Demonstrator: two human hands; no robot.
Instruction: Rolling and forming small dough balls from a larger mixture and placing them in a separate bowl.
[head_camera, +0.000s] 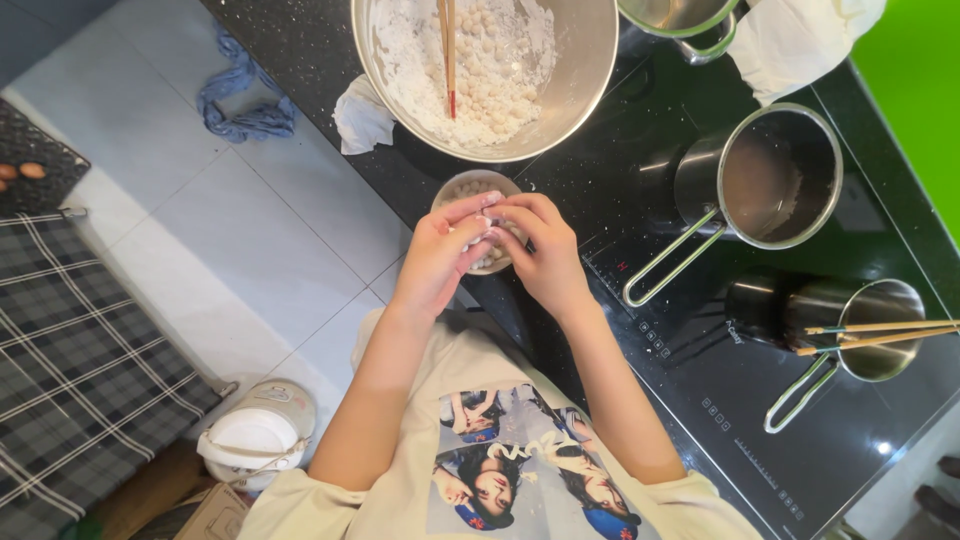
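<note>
Two hands, left hand (438, 250) and right hand (540, 250), pinch together on a dough piece (487, 222) above the small bowl (452, 188), so balls drop in; flour bowl (585, 70) beyond grip on worktop (600, 190).

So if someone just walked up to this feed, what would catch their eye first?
Probably the left hand and right hand, pressed together over a small bowl of pale dough balls at the black counter's edge. Just above sits a big steel bowl of flour and more balls, with chopsticks standing in it. To the right, two steel saucepans rest on the cooktop.
</note>
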